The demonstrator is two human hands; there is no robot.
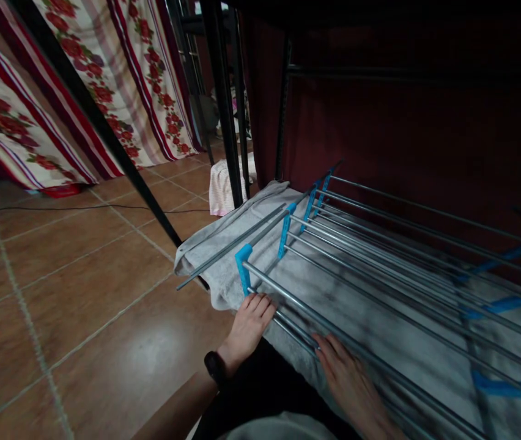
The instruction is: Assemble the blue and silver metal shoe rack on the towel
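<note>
A metal drying rack (356,260) with blue plastic joints lies across a grey blanket (237,253). Near the rack's closest blue corner piece (243,260), my left hand (254,321) is closed over the lower rods. On its wrist is a black watch (215,368). Farther right, my right hand (345,376) grips the same front rods, fingers together and bent over them; its thumb is largely hidden. The thicker front rail (306,305) runs just beyond both hands.
Black metal posts (224,116) stand at the blanket's far end, and another slants on the left (104,134). A floral curtain (99,85) hangs over the tiled floor (95,305). A dark red wall (380,134) rises behind the rack. A pale cloth (224,186) hangs low by the posts.
</note>
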